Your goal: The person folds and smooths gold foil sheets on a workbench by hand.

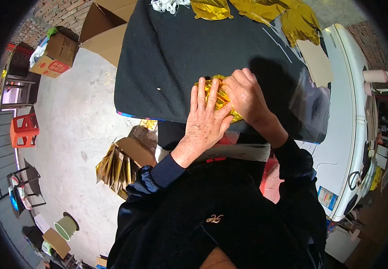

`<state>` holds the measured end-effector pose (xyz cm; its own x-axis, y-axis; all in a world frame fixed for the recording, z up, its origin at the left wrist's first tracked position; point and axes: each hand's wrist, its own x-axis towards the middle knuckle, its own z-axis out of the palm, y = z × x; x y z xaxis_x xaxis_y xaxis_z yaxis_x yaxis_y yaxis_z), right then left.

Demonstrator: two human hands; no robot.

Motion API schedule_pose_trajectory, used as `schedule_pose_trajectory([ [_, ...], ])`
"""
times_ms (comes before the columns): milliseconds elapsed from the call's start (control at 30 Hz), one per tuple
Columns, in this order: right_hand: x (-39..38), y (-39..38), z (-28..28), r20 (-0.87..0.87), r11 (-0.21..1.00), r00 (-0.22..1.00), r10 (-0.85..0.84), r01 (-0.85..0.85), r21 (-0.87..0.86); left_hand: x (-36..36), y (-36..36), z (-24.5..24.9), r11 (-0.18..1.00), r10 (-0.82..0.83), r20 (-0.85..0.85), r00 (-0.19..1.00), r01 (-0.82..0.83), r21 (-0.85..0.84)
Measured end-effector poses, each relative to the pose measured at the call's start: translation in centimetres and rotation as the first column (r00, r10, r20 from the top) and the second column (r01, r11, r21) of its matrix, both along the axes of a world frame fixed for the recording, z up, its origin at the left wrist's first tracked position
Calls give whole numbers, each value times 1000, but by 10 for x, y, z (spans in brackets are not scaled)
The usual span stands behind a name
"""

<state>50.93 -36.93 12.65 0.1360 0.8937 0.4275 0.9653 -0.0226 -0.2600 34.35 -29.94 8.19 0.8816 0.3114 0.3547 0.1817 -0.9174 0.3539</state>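
Near the front edge of the black-covered table (pixel 176 67) lies a crumpled piece of shiny gold foil (pixel 220 99). My left hand (pixel 204 116) rests flat on it with the fingers stretched out. At the foil's right side is my right hand (pixel 246 96), its fingers bent and pressed together over the foil's edge; what they pinch is hidden beneath them. More gold foil pieces (pixel 212 9) lie along the far edge, next to a white stringy bundle (pixel 170 5). Thin white strips (pixel 276 45) sit at the far right.
Clear plastic film (pixel 311 101) and a cardboard sheet (pixel 315 62) lie on the table's right side. Beyond it is a white appliance (pixel 353 121). At the lower left, a box (pixel 135 152) stands beside folded gold sheets (pixel 115 170). A red stool (pixel 24 130) stands farther left.
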Motion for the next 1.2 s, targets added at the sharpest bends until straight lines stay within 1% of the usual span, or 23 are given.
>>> schedule_pose_trajectory([
  [100, 1, 7, 2, 48, 990, 998, 36, -42, 132, 0, 1, 1, 1000, -4, -14, 1000, 4, 4],
  [200, 7, 3, -5, -37, 999, 999, 31, -30, 34, -1, 1, 2, 1000, -10, -6, 1000, 10, -4],
  [300, 18, 1, -19, -191, 997, 982, -11, -3, -78, -1, 1, 3, 1000, -18, -10, 1000, 18, -3],
  [400, 23, 7, -33, -18, 998, 999, -44, 43, -44, -1, 1, 2, 1000, -25, -18, 1000, 25, 3],
  [533, 20, 12, -28, 164, 985, 980, -108, 128, -113, -2, 3, 3, 998, -58, -31, 998, 58, -2],
  [667, 19, 17, -27, 322, 956, 939, -117, 194, -219, 0, 3, 2, 998, -64, -35, 997, 63, -19],
  [800, 9, 21, -13, 439, 913, 891, -116, 270, -306, 1, 4, 0, 998, -65, -22, 998, 64, -14],
  [900, 9, 24, -9, 480, 902, 870, -116, 295, -316, 2, 4, 2, 998, -55, -43, 998, 55, 1],
  [1000, 12, 23, -5, 462, 938, 867, -189, 299, -178, 2, 3, 4, 999, -42, -59, 997, 42, 11],
  [1100, 17, 11, 2, 175, 977, 966, -191, 204, -57, 3, 3, 3, 999, -35, -49, 998, 36, 28],
  [1200, 30, -10, -8, -9, 989, 990, -137, 138, 49, 3, 3, 3, 999, -32, -49, 998, 34, 40],
])
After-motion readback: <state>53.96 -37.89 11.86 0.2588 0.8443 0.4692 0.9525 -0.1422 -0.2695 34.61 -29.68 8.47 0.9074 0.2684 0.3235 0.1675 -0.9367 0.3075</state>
